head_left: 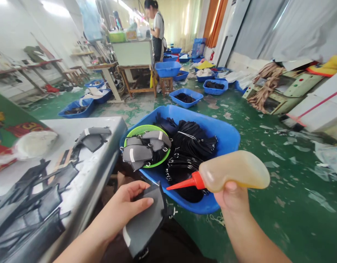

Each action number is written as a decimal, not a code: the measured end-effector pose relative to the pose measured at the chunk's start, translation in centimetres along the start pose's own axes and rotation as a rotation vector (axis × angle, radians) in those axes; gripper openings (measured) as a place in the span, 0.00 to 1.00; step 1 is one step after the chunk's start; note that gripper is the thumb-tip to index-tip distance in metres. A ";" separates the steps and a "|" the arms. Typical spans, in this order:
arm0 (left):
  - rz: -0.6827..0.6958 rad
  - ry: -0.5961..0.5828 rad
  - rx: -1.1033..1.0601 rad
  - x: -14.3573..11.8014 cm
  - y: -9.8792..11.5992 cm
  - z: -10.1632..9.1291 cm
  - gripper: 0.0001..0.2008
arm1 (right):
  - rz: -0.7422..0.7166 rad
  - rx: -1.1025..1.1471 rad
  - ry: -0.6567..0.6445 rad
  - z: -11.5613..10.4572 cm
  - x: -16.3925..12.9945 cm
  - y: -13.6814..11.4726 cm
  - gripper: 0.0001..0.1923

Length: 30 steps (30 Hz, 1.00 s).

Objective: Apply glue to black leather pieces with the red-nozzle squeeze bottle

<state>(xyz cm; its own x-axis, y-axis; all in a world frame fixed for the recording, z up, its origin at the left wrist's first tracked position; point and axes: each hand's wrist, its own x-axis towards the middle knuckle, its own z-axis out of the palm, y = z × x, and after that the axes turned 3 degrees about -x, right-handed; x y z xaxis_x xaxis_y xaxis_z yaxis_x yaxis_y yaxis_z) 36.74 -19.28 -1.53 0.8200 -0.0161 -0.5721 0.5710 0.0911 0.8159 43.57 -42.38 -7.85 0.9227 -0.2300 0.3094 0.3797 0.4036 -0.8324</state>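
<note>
Left hand point(121, 208): grip closed on a grey fabric piece point(145, 223), thumb on top, fingers pressing the upper edge. Piece held low, in front of the body, just below the near rim of the blue tub point(226, 137); white stripe visible at its lower edge, small metal ring at its right side.

Right hand point(234, 201): grip wrapped around a squeeze bottle point(237, 171), held from below. Bottle translucent, filled with yellowish liquid, lying nearly horizontal. Red nozzle point(183, 182) pointing left toward the fabric piece, tip near it but apart.

Blue tub: standing on the green floor point(267, 204), just beyond both hands. Contents: bundles of black straps point(193, 140) and a green round basket point(146, 129) holding further grey pieces with metal rings.

Tabletop point(102, 126), left side: one folded grey piece at the far end, a pile of dark cut pieces point(28, 204) at the near end, a white bundle point(35, 144) beside a coloured printed sheet.

Background: several smaller blue tubs on the floor, wooden benches, scraps scattered about, another person point(157, 31) standing at a far workbench, well apart.
</note>
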 end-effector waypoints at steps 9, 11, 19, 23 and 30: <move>0.139 -0.061 0.114 -0.7 -0.2 -0.2 0.09 | -0.012 -0.169 -0.145 -0.9 -1.0 1.1 0.19; 0.148 -0.065 0.099 -0.7 -0.4 -0.4 0.09 | -0.009 -0.177 -0.170 -1.2 -1.2 1.3 0.19; 0.118 -0.054 0.040 -0.6 -1.3 -0.9 0.13 | 0.003 -0.210 -0.121 -2.1 -1.4 2.5 0.20; 0.118 -0.057 0.013 -0.7 -1.2 -0.7 0.13 | 0.031 -0.208 -0.101 -2.3 -1.5 2.7 0.21; 0.090 0.055 -0.118 -0.8 -0.7 -0.3 0.13 | 0.101 -0.195 -0.119 -2.8 -2.0 2.1 0.21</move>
<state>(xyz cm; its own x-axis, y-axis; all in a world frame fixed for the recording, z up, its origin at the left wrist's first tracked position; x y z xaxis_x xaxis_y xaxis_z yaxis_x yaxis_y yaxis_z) 35.67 -19.06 -1.67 0.8624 0.0516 -0.5035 0.4842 0.2059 0.8504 42.36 -43.55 -11.53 0.9610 -0.0864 0.2626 0.2759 0.2384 -0.9312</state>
